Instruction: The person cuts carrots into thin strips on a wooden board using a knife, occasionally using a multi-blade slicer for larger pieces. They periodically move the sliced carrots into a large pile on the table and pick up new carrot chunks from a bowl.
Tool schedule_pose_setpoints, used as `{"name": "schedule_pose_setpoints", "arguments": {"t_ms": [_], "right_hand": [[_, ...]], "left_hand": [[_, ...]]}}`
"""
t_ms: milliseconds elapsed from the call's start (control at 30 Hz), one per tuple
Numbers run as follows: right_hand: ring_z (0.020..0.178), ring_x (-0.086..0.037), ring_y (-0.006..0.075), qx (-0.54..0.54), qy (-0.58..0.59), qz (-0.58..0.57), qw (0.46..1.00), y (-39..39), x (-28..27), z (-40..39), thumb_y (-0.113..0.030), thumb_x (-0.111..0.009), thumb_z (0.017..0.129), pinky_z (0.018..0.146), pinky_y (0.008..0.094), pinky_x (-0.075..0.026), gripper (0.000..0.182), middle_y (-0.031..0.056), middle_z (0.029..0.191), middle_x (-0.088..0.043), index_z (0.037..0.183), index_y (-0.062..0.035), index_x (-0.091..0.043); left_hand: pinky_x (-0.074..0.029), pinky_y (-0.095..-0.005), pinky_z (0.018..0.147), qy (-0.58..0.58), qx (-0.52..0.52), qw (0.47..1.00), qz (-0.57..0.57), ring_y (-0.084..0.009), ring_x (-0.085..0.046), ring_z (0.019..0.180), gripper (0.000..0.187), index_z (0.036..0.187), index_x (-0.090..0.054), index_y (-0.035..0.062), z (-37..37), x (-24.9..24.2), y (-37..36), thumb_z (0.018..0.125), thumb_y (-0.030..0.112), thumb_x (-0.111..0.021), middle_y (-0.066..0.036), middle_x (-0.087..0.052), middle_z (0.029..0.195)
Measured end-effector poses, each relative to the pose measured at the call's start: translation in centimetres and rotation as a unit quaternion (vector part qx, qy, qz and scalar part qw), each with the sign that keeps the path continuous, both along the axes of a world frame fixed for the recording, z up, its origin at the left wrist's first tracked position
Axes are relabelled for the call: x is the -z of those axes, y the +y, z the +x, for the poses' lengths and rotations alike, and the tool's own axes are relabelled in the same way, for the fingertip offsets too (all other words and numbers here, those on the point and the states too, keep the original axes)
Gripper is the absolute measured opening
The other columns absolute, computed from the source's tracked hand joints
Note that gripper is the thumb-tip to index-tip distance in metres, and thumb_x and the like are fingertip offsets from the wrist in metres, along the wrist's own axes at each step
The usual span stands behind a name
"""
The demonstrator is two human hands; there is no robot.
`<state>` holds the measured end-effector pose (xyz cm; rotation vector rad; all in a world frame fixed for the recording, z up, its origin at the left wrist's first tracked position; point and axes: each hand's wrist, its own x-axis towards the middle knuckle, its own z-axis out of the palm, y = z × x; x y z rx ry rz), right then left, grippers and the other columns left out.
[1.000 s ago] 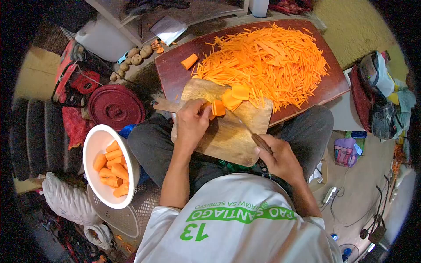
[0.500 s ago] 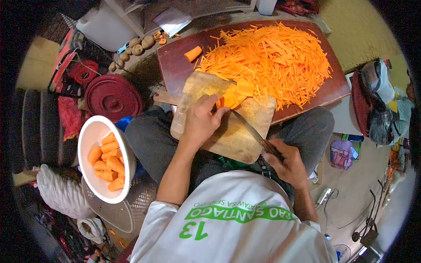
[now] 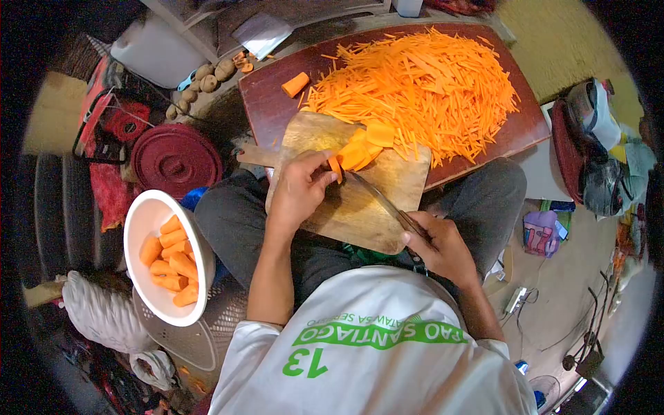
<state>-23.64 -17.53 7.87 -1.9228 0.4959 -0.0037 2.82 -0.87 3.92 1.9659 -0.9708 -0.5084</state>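
My left hand [image 3: 302, 187] pinches a thin piece of carrot [image 3: 335, 169] between thumb and fingers, just over the wooden cutting board [image 3: 373, 214]. Wrapped round the handle of a knife [image 3: 379, 197] is my right hand [image 3: 443, 245]; the blade reaches across the board, its tip close to the held piece. Several flat carrot slices [image 3: 363, 147] lie overlapping on the board past my left fingertips. Behind them a large heap of carrot strips [image 3: 429, 97] covers much of the dark red table [image 3: 266, 104] and spills onto the board's far edge.
A short carrot chunk [image 3: 295, 84] lies on the table's left part. At my left, a white bowl [image 3: 131, 256] holds several peeled carrots. A dark red round lid [image 3: 176, 160], potatoes [image 3: 207, 83] and a pale jug [image 3: 155, 52] are farther left. A purple bag [image 3: 541, 234] lies on the floor at right.
My left hand has drawn slightly away from the pile of slices, with a thin carrot piece now showing in its fingers. The knife hand has shifted a little left. The whole view has moved slightly.
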Motion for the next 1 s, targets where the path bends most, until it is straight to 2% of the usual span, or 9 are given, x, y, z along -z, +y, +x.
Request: {"name": "schedule_pose_setpoints", "arguments": {"t_ms": [167, 267, 367, 533, 633, 733, 833, 967, 1000], "right_hand": [[0.071, -0.061, 0.013, -0.002, -0.013, 0.028, 1.0, 0.0, 0.5, 1.7, -0.021, -0.07, 0.104, 0.064, 0.0335, -0.051, 0.035, 0.0072, 0.079, -0.066, 0.126, 0.0051, -0.07], [0.073, -0.062, 0.0135, -0.014, -0.024, 0.011, 1.0, -0.2, 0.6, 1.9, -0.022, -0.07, 0.104, 0.066, 0.0344, -0.051, 0.034, 0.0084, 0.08, -0.068, 0.124, 0.0054, -0.071], [0.077, -0.064, 0.0146, -0.017, 0.003, 0.024, 1.0, -0.2, 0.1, 1.7, -0.021, -0.069, 0.104, 0.069, 0.0352, -0.053, 0.034, 0.0116, 0.085, -0.07, 0.124, 0.0057, -0.071], [0.083, -0.065, 0.015, -0.028, 0.027, 0.06, 0.997, 0.2, -0.5, 0.8, -0.021, -0.071, 0.103, 0.074, 0.0352, -0.055, 0.035, 0.0132, 0.093, -0.072, 0.126, 0.0054, -0.07], [0.084, -0.066, 0.0154, -0.018, 0.019, 0.06, 0.998, 0.5, -0.2, 0.7, -0.022, -0.071, 0.103, 0.076, 0.0351, -0.055, 0.036, 0.0133, 0.094, -0.072, 0.127, 0.0052, -0.07], [0.084, -0.066, 0.0167, -0.019, 0.01, 0.059, 0.998, 0.3, 0.1, 0.5, -0.023, -0.071, 0.104, 0.076, 0.0356, -0.055, 0.037, 0.0138, 0.095, -0.072, 0.128, 0.0049, -0.069], [0.084, -0.067, 0.0182, -0.027, 0.02, 0.049, 0.998, 0.1, 0.2, 0.4, -0.023, -0.071, 0.104, 0.077, 0.036, -0.056, 0.037, 0.0146, 0.095, -0.072, 0.129, 0.0047, -0.069], [0.084, -0.068, 0.0192, -0.03, -0.001, 0.048, 0.998, 0.2, 0.1, 0.5, -0.024, -0.07, 0.105, 0.078, 0.0368, -0.056, 0.038, 0.0162, 0.096, -0.071, 0.13, 0.0045, -0.069], [0.09, -0.07, 0.026, -0.034, 0.011, 0.054, 0.998, 0.1, -0.1, 0.6, -0.026, -0.069, 0.105, 0.082, 0.0403, -0.057, 0.039, 0.0196, 0.1, -0.073, 0.13, 0.0038, -0.068]], "left_hand": [[-0.056, -0.0392, 0.094, -0.033, -0.033, 0.999, -0.023, -0.0286, -0.074, 0.1, 0.027, 0.114, -0.078, 0.0015, -1.3, 0.2, 0.3, 0.087, 0.002, -0.082, -0.014, -0.078, 0.103], [-0.054, -0.0337, 0.075, -0.099, -0.021, 0.993, -0.055, -0.0276, -0.07, 0.083, 0.025, 0.11, -0.075, -0.0066, -3.1, -0.3, 1.1, 0.086, -0.008, -0.08, -0.017, -0.071, 0.093], [-0.054, -0.033, 0.073, -0.033, -0.091, 0.988, -0.119, -0.0276, -0.069, 0.079, 0.021, 0.108, -0.075, -0.0076, -5.4, 0.7, 1.4, 0.087, -0.006, -0.081, -0.016, -0.07, 0.091], [-0.054, -0.0384, 0.068, -0.156, -0.095, 0.978, -0.103, -0.0303, -0.067, 0.074, 0.02, 0.104, -0.075, -0.0005, -7.3, 1.3, 1.7, 0.087, -0.005, -0.083, -0.015, -0.067, 0.089], [-0.058, -0.0378, 0.078, -0.135, -0.077, 0.982, -0.106, -0.0309, -0.073, 0.092, 0.024, 0.108, -0.079, 0.0022, -7.6, 2.4, 1.9, 0.085, -0.004, -0.083, -0.017, -0.074, 0.102], [-0.059, -0.0377, 0.076, -0.196, -0.074, 0.964, -0.164, -0.031, -0.072, 0.084, 0.028, 0.11, -0.076, -0.0012, -7.8, 2.2, 1.2, 0.085, -0.008, -0.084, -0.018, -0.07, 0.109], [-0.061, -0.0365, 0.082, -0.179, -0.067, 0.966, -0.172, -0.0327, -0.075, 0.095, 0.031, 0.113, -0.077, -0.0015, -7.3, 3.3, 1.6, 0.084, -0.009, -0.084, -0.022, -0.07, 0.121], [-0.062, -0.0373, 0.085, -0.144, -0.081, 0.972, -0.166, -0.0351, -0.076, 0.1, 0.031, 0.114, -0.078, -0.0024, -7.3, 3.6, 1.9, 0.084, -0.007, -0.085, -0.023, -0.072, 0.12], [-0.062, -0.0378, 0.085, -0.153, -0.09, 0.971, -0.161, -0.0357, -0.076, 0.099, 0.032, 0.113, -0.078, -0.0029, -7.4, 3.5, 1.8, 0.083, -0.007, -0.086, -0.023, -0.073, 0.118]]}}
